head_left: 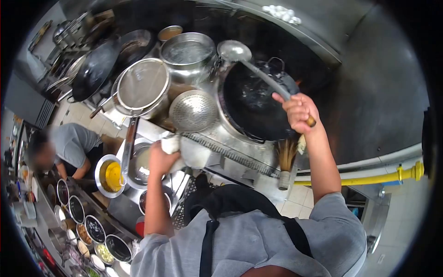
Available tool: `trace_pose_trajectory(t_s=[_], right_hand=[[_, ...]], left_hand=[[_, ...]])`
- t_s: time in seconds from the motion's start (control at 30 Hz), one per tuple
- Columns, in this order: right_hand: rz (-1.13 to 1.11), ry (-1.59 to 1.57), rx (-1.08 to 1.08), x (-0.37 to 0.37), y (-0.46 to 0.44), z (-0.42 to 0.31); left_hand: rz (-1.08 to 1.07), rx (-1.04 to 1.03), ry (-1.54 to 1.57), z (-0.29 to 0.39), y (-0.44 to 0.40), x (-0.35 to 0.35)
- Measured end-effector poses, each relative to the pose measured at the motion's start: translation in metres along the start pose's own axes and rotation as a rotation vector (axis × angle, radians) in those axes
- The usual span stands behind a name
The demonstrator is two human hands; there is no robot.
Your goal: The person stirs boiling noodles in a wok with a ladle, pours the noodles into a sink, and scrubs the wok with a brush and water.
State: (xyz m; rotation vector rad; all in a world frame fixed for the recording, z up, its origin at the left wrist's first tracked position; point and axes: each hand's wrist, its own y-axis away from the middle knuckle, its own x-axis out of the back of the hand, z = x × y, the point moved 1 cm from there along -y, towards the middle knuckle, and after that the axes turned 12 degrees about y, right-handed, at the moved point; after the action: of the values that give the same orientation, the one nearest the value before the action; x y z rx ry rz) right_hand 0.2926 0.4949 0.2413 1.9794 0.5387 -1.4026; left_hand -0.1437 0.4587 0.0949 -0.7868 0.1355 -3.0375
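Observation:
My right hand [301, 112] is wrapped around the handle of a long metal ladle [267, 78]. The ladle's bowl hangs over the stove's back area, just past the rim of a dark wok [251, 117] with a wire-like loop handle at its far side. Lower left, my left hand [161, 160] is closed on a whitish cloth [193, 151] near the front edge of the stove. A metal bowl [140, 167] of cloudy liquid is beside that hand. Between my hands a perforated strainer [194, 111] lies on the stove top.
A mesh sieve [143, 84] rests over a pot, with a water-filled pot [188, 50] behind it. A bamboo brush [286, 161] stands by the front edge near a yellow pipe [383, 177]. At left, another person [76, 143] bends near a bowl of yellow liquid [110, 175].

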Motion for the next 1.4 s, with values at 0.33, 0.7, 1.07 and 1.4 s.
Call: trace_pose_trajectory(t_s=[0.33,0.7,1.07,1.4], right_hand=[[0.919,1.088,0.158,0.046,0.049,0.015],[0.871,1.744,0.38,0.023,-0.195,-0.068],[0.616,0.751,-0.07,0.025,-0.366,-0.033],[-0.112,-0.064,-0.042,0.014,-0.164,-0.017]], left_hand=[[-0.261,0.594,-0.484,-0.035,-0.018,-0.011],[-0.248,0.393,0.009,-0.045,0.02,-0.009],[-0.193,0.427,0.092,-0.036,0.039,-0.004],[-0.196,0.354,-0.125,-0.004,0.045,0.0]])
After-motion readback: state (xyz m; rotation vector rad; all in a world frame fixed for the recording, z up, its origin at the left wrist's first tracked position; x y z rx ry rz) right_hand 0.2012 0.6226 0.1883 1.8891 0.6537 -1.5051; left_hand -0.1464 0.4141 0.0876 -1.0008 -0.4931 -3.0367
